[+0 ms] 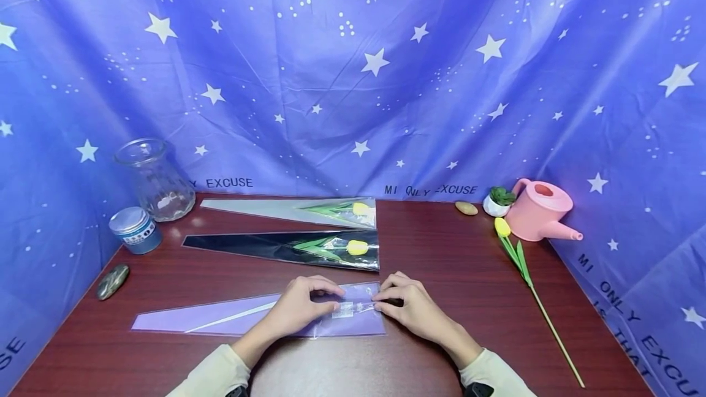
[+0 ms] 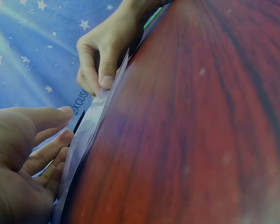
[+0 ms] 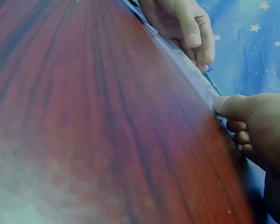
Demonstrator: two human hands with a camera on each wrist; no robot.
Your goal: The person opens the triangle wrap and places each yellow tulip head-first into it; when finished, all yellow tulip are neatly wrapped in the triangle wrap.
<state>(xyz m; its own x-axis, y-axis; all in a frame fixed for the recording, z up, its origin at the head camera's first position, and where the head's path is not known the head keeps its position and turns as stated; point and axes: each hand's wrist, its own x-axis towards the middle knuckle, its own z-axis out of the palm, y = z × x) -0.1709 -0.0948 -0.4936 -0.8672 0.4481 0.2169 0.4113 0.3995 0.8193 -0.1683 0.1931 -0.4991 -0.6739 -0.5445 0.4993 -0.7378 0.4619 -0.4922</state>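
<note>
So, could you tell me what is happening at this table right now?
A person works on a purple flower sleeve lying flat on the table. The left hand and right hand both press a clear strip near its wide end. Two wrapped yellow tulips lie behind; a bare tulip lies beside the pink watering can.

The head view is bright and evenly lit, sharp across the middle, with soft shadows under the left hand [image 1: 300, 308] and right hand [image 1: 410, 308]. Beyond the hands, glare streaks the clear plastic of the dark sleeve [image 1: 281, 249]. Toward the corners the backdrop [image 1: 353, 78] bows with wide-angle distortion. Both wrist views are dimmer and soft: the table [image 3: 98, 121] near each lens blurs into smeared red, with a pale haze in the lower corner.
</note>
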